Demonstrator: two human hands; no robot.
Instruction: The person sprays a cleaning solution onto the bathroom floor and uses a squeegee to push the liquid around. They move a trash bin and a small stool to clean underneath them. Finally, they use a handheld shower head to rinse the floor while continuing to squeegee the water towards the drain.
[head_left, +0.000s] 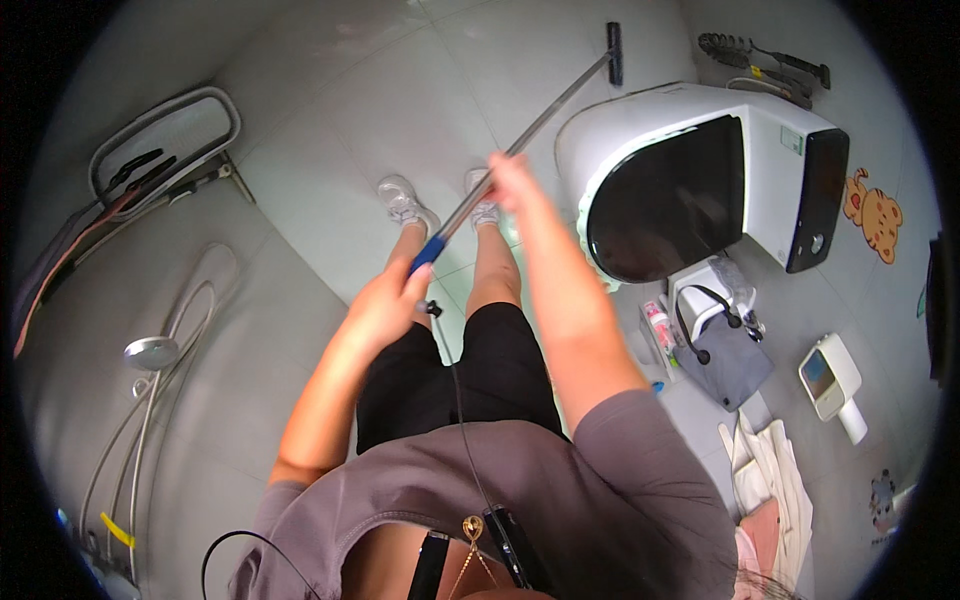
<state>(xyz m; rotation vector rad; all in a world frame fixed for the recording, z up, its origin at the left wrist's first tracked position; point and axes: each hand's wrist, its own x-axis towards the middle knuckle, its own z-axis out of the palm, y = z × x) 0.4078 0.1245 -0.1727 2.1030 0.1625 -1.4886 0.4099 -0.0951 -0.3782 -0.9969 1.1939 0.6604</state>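
Observation:
My left hand (384, 301) is closed around the blue grip at the near end of a long-handled floor squeegee or scrubber (551, 112). Farther up, my right hand (514, 181) grasps its metal pole. The pole slants away to the upper right across the tiled floor. At its far end is a narrow dark head (615, 53), just beyond the toilet's front corner; whether it carries a rubber blade or bristles cannot be made out. Both hands are slightly blurred.
A white toilet (780, 180) with a black lid stands to the right, bags and boxes (724, 360) beside it. Shower hoses (139, 450) hang on the left wall, near a rack (169, 142) holding dark items. My shoes (401, 196) are on grey floor tiles.

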